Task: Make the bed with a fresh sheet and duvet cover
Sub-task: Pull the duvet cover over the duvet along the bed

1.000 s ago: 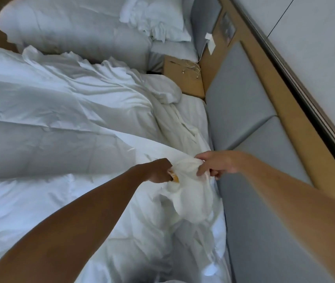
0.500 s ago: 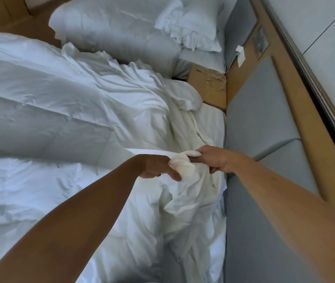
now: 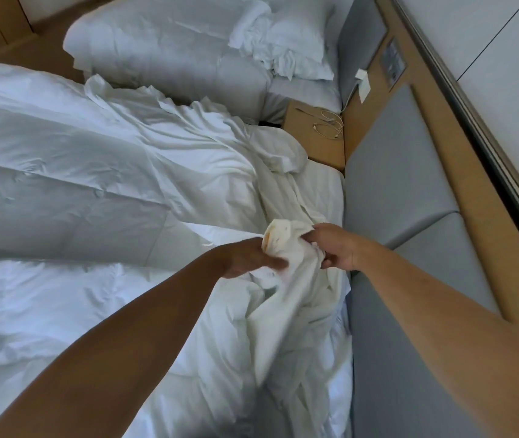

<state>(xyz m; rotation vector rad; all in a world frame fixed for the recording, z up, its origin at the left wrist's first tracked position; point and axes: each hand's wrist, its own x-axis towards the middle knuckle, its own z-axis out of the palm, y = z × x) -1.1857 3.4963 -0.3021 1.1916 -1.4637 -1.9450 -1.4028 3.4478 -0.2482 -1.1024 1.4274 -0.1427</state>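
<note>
A white duvet [image 3: 71, 191] lies rumpled across the bed in front of me. Along its right side a white duvet cover [image 3: 286, 311] is bunched up next to the grey padded headboard [image 3: 390, 184]. My left hand [image 3: 248, 257] and my right hand [image 3: 334, 248] both grip one gathered corner of that cover, raised a little above the bed, the hands close together. A yellowish stain shows on the bunched corner between them. The fabric hides my fingertips.
A second bed [image 3: 169, 52] with a pillow and crumpled linen [image 3: 270, 55] stands beyond. Between the beds is a wooden nightstand [image 3: 315, 134] with a coiled cable on it. A wall panel with switches [image 3: 394, 66] sits above the headboard.
Both hands have kept hold of the cover's corner and worked it between them. The bunch now stands higher between the hands. The view has shifted and more of the far bed shows.
</note>
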